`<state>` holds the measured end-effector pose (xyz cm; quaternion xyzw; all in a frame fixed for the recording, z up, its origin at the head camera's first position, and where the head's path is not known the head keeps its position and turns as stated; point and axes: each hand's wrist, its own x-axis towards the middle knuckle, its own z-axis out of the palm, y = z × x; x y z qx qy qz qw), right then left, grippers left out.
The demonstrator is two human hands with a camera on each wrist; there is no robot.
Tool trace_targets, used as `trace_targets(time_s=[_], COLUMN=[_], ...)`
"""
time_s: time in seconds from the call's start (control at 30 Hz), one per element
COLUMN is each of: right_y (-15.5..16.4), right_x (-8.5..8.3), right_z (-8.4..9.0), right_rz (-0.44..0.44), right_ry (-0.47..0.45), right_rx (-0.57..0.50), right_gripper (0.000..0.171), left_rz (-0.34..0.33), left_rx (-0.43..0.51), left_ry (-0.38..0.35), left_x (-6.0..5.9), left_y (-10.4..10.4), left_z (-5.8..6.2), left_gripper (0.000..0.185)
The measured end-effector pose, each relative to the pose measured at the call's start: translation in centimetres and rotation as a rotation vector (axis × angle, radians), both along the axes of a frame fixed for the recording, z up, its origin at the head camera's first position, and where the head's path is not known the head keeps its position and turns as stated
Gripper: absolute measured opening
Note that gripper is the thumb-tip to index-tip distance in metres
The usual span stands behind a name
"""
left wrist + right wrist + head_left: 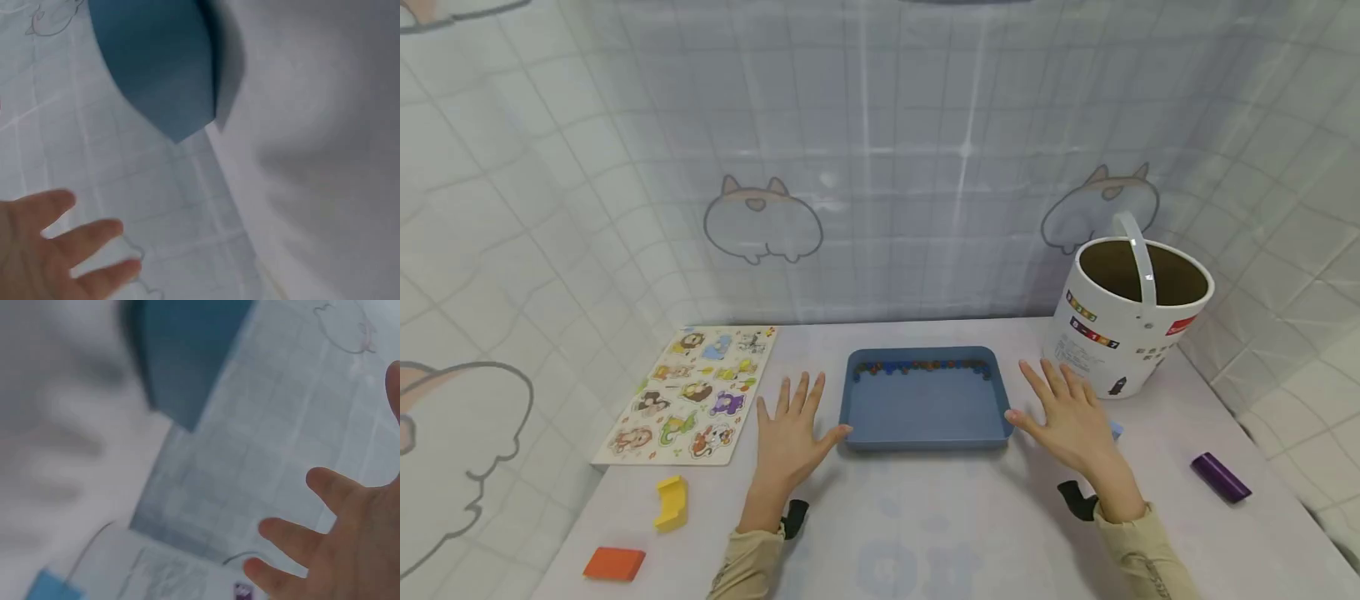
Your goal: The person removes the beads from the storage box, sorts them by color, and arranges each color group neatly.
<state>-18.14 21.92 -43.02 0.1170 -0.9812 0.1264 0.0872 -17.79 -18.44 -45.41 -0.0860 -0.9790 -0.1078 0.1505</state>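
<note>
A blue rectangular tray (925, 437) lies on the white table, with a row of small coloured beads (921, 366) along its far inner wall. My left hand (790, 437) lies flat on the table just left of the tray, fingers spread, thumb tip near the tray's front left corner. On the other side my right hand (1067, 417) rests flat with spread fingers, its thumb touching the tray's right edge. Neither hand holds anything. The wrist views show the tray (162, 69) (187, 356) blurred, with the left hand's fingers (62, 250) and the right hand's fingers (331, 550) straight.
An animal peg puzzle board (692, 396) lies at the left. A yellow block (672, 502) and an orange block (614, 563) sit near the front left. A white bucket (1123, 321) with a handle stands back right; a purple block (1221, 477) lies right. A tiled curtain encloses the table.
</note>
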Motion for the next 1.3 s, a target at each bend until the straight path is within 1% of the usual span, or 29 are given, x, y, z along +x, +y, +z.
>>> trace_targets(time_s=[0.1,0.17,0.23,0.37,0.43,0.53,0.6,0.7,0.8,0.87,0.97,1.03,1.13,1.23,1.3], right_y=[-1.4,-2.5,-3.7,-6.4,-7.9,-10.3,-11.8,-14.1,-16.1,-17.3,-18.7,-19.5,-20.5,-21.6,-22.3], right_x=[-1.3,-2.3,-3.4,-5.8,-7.0,-8.9,-10.0,-11.6,-13.1,-13.9,-14.7,-14.9,-14.8,-14.6,-14.5], right_z=[1.2,2.2,3.2,4.9,5.3,5.3,4.9,3.8,2.1,0.8,-1.2,-2.4,-3.7,-4.3,-4.5], right_rz=[0.053,0.101,0.15,0.238,0.274,0.338,0.374,0.412,0.43,0.424,0.37,0.325,0.264,0.231,0.204], right_ry=[0.012,0.022,0.03,0.026,-0.012,-0.112,-0.189,-0.298,-0.398,-0.45,-0.504,-0.505,-0.489,-0.448,-0.436], right_rx=[-0.036,-0.057,-0.096,-0.186,-0.243,-0.352,-0.421,-0.508,-0.572,-0.602,-0.624,-0.625,-0.635,-0.638,-0.635], right_gripper=[0.077,0.073,0.066,0.05,0.045,0.042,0.041,0.039,0.038,0.036,0.032,0.029,0.024,0.021,0.018], left_rz=[-0.033,-0.058,-0.084,-0.104,-0.106,-0.115,-0.124,-0.134,-0.132,-0.133,-0.14,-0.143,-0.149,-0.147,-0.14], left_rx=[0.1,0.174,0.255,0.346,0.364,0.372,0.368,0.349,0.339,0.331,0.324,0.319,0.318,0.311,0.304], left_ry=[0.036,0.036,0.002,-0.116,-0.162,-0.206,-0.222,-0.234,-0.237,-0.241,-0.242,-0.242,-0.226,-0.211,-0.204], left_x=[-0.2,-0.3,-0.5,-0.8,-0.8,-0.7,-0.6,-0.7,-0.9,-1.1,-1.1,-1.0,-0.8,-0.6,-0.5], left_y=[0.2,0.3,0.5,0.9,1.1,1.4,1.6,2.0,2.4,2.6,2.7,2.8,2.7,2.5,2.4], left_z=[-0.6,-0.9,-1.1,-1.5,-1.6,-1.8,-1.9,-2.1,-2.2,-2.3,-2.4,-2.5,-2.6,-2.6,-2.7], left_gripper=[0.083,0.076,0.071,0.067,0.068,0.068,0.068,0.068,0.067,0.067,0.065,0.065,0.064,0.063,0.063])
